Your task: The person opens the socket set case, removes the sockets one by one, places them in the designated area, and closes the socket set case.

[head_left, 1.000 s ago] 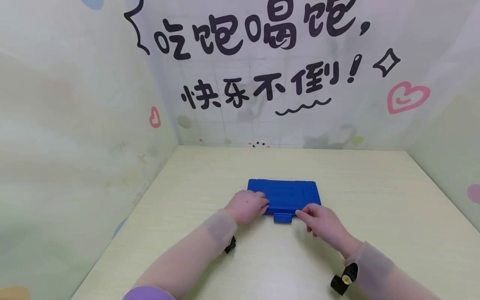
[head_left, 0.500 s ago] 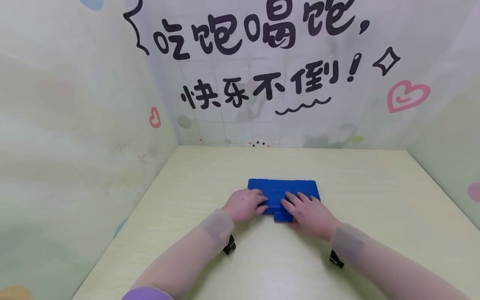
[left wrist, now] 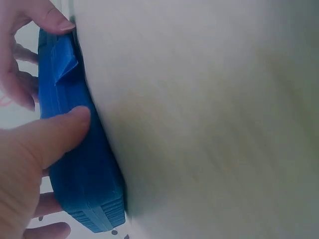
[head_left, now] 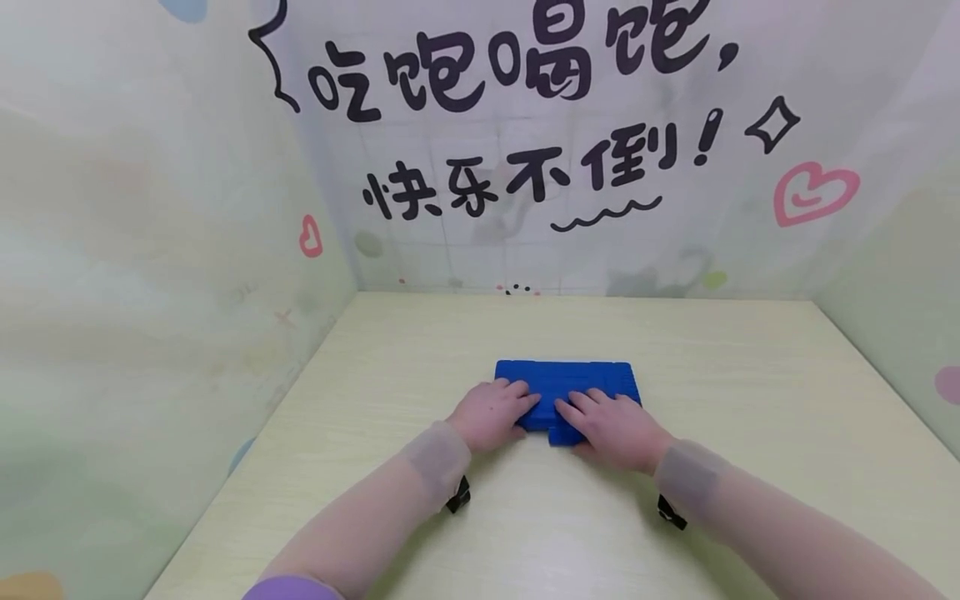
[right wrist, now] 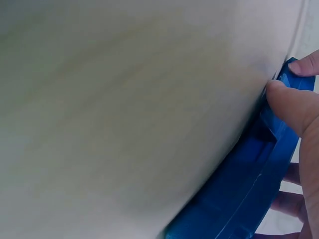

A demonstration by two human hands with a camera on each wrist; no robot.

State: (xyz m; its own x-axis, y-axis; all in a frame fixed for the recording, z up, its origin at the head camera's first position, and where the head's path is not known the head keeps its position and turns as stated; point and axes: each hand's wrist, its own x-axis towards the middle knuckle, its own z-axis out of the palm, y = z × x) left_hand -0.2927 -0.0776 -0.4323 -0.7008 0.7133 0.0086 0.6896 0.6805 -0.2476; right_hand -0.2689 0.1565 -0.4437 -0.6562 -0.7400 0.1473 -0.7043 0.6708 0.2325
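A flat blue plastic case (head_left: 562, 377) lies closed on the table, its front latch (head_left: 562, 437) sticking out toward me. My left hand (head_left: 490, 414) holds the left part, with the thumb (left wrist: 67, 130) against the front side and the fingers over the lid. On the right part is my right hand (head_left: 621, 431), fingers spread over the lid. Its thumb (right wrist: 289, 102) lies at the latch on the front side, seen in the right wrist view. In the left wrist view the latch tab (left wrist: 65, 59) stands out from the case.
The case rests on a pale wooden table (head_left: 420, 342). A printed wall (head_left: 465, 250) with black lettering rises behind the table, and side walls stand left and right. Small black devices (head_left: 671, 512) hang under both wrists.
My right hand has gone from pinching near the front edge right of the latch to lying over the lid, its thumb at the latch. My left hand and the case have hardly moved.
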